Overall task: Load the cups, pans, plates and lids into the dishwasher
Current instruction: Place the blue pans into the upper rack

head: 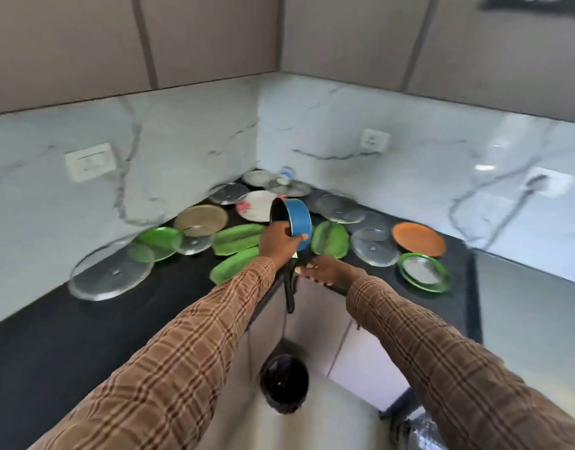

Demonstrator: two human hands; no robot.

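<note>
A blue saucepan (299,222) with a dark inside is tipped on its side above the black counter (85,319). My left hand (278,240) grips its rim. Its black handle (290,287) hangs down past the counter's edge. My right hand (325,271) is just right of that handle at the counter's edge, its fingers curled over something dark that I cannot make out. Green plates (235,238), an orange plate (419,238), a white plate (257,206) and several glass lids (110,274) lie spread over the corner of the counter.
Marble walls with sockets (89,161) close the corner behind the dishes. Below the counter's edge are pale cabinet fronts (360,352), and a dark glossy round thing (284,381) is low in front of them. A small plastic bottle (286,175) lies at the back.
</note>
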